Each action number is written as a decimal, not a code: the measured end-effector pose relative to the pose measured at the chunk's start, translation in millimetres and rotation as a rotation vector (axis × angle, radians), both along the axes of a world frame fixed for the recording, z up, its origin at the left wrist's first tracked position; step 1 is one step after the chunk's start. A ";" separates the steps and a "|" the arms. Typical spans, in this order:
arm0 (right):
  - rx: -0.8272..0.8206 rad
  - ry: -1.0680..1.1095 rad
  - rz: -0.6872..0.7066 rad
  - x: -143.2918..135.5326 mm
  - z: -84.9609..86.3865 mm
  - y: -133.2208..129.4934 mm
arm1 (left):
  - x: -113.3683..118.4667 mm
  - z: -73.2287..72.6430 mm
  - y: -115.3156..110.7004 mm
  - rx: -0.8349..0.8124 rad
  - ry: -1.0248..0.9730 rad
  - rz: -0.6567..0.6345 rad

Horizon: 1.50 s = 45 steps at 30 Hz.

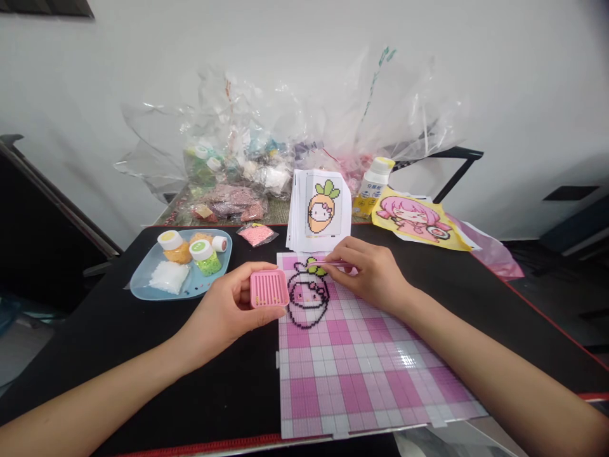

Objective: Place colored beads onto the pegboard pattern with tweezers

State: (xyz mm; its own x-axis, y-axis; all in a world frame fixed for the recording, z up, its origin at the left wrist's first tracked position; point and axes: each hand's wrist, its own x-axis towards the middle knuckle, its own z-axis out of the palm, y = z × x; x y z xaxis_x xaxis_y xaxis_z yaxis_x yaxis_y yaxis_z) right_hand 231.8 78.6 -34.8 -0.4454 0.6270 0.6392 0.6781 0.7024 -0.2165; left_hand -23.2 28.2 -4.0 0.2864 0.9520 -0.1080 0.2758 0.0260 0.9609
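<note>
Between the thumb and fingers of my left hand [228, 301] is a small pink ridged bead tray [269, 289] with a few greenish-yellow beads along its lower edge. My right hand [368, 270] pinches pink tweezers [330, 263], whose tips point left over the green leaf part of a bead design. That design [308, 322], a black bead outline of a carrot with a cat face inside, lies on the upper left of a pink-and-white checked pegboard [352, 381]. Light green beads [314, 269] fill some of the leaves. Whether the tips hold a bead is too small to tell.
A printed pattern sheet [326, 209] stands behind the pegboard. On the left, a blue plate [143, 289] carries bead jars and a white bag. A pink bead packet [257, 235], clear plastic bags [228, 197], a white bottle [375, 181] and a pink-haired bead picture [419, 219] sit farther back.
</note>
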 end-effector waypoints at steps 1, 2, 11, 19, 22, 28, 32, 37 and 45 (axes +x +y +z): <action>-0.001 -0.002 -0.002 0.2 -0.1 0.1 | 0.1 0.0 0.0 0.000 -0.005 0.004; -0.001 -0.003 -0.003 0.4 -0.2 0.3 | 0.2 0.0 0.1 -0.001 -0.009 0.005; 0.028 -0.009 -0.001 0.0 -2.6 1.8 | -0.6 0.2 1.6 -0.003 -0.002 -0.021; 0.045 -0.015 0.007 -0.5 -2.2 1.7 | -0.4 -0.8 0.1 0.004 0.004 -0.020; 0.046 -0.009 0.013 -0.6 -1.5 1.4 | -0.9 -2.1 0.6 0.004 -0.008 -0.017; 0.066 0.073 0.053 -3.7 3.2 -2.5 | -0.9 -4.8 1.8 0.005 -0.037 -0.022; 0.043 0.159 0.231 -8.5 8.3 -8.4 | 0.1 -5.6 1.3 0.009 -0.042 -0.019; -0.073 0.143 0.433 -14.4 13.9 -16.8 | 0.3 -4.2 -0.7 -0.004 -0.017 -0.019; -0.102 0.051 0.439 -14.7 12.7 -18.5 | 1.5 -5.8 -0.5 0.039 0.009 -0.032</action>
State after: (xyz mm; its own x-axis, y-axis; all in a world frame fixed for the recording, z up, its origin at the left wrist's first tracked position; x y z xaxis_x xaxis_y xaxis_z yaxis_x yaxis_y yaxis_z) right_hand 217.1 60.1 -22.1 -0.6531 0.4461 0.6119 0.3070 0.8947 -0.3245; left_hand -21.8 27.7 -9.9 0.3161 0.9458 -0.0741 0.2847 -0.0200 0.9584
